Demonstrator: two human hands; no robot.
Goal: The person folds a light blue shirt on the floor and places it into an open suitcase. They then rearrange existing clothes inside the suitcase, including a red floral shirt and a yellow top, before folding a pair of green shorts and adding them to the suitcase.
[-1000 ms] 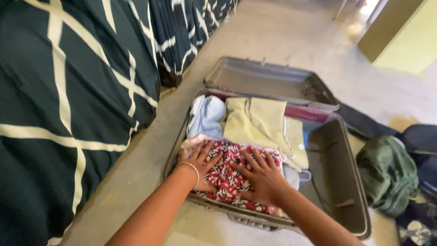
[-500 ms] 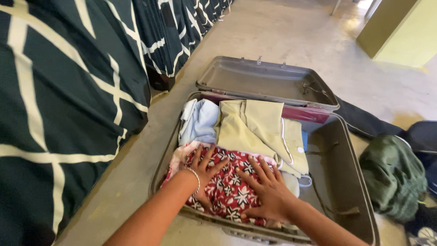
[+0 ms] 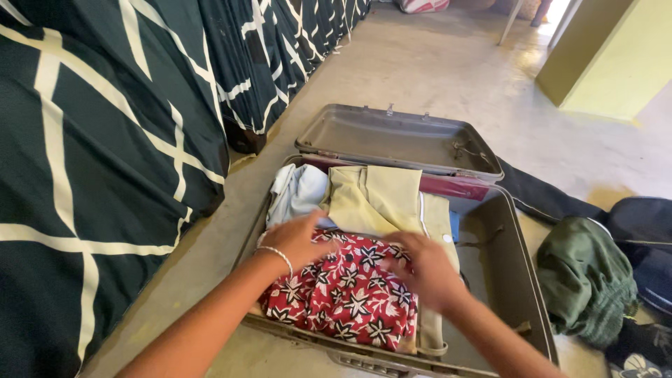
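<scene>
Bare concrete floor (image 3: 420,77) carries our open grey hard-shell suitcase (image 3: 504,280), left side stacked, right side unfilled, while our left hand (image 3: 299,239) and right hand (image 3: 423,269) grip the red floral folded garment (image 3: 343,297) lying nearest us.

Right hand (image 3: 427,269) motion-blurred, grip unclear; dark bags (image 3: 647,238) cut off at right edge

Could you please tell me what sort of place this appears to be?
Probably a bedroom at home: a bed with a dark patterned cover, an open suitcase of folded clothes on a bare floor.
</scene>
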